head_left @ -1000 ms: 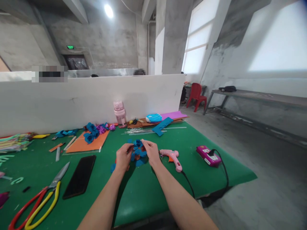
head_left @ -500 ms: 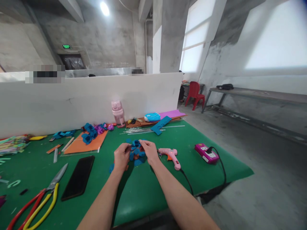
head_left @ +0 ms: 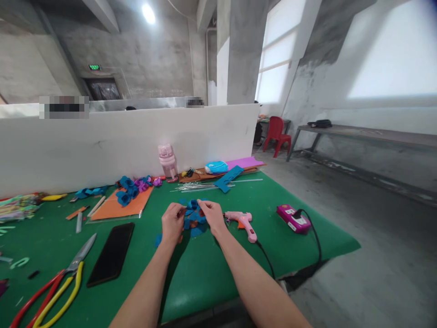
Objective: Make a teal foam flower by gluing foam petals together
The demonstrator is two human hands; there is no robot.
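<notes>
Both hands meet over the green table (head_left: 201,278), pinching a small blue craft flower (head_left: 193,205) between them. My left hand (head_left: 173,221) grips its left side with bent fingers. On the other side, my right hand (head_left: 211,215) has thumb and fingertips closed on the flower's edge. Blue and orange cut pieces (head_left: 196,228) lie below and around the hands, partly hidden by them. A pink glue gun (head_left: 241,218) rests on its side just right of my right hand, its cord running toward the table's front edge.
Left are a black phone (head_left: 112,255) and red-and-yellow-handled scissors (head_left: 73,271). Finished blue flowers (head_left: 127,189) sit on an orange sheet (head_left: 118,205). Behind stand a pink bottle (head_left: 168,161), a blue pack (head_left: 216,167) and a white partition (head_left: 129,136). A purple power strip (head_left: 293,219) is at right.
The blue flower has tilted slightly and shifted a little left between my fingers. Both hands stay almost in place, and the things on the table have not moved.
</notes>
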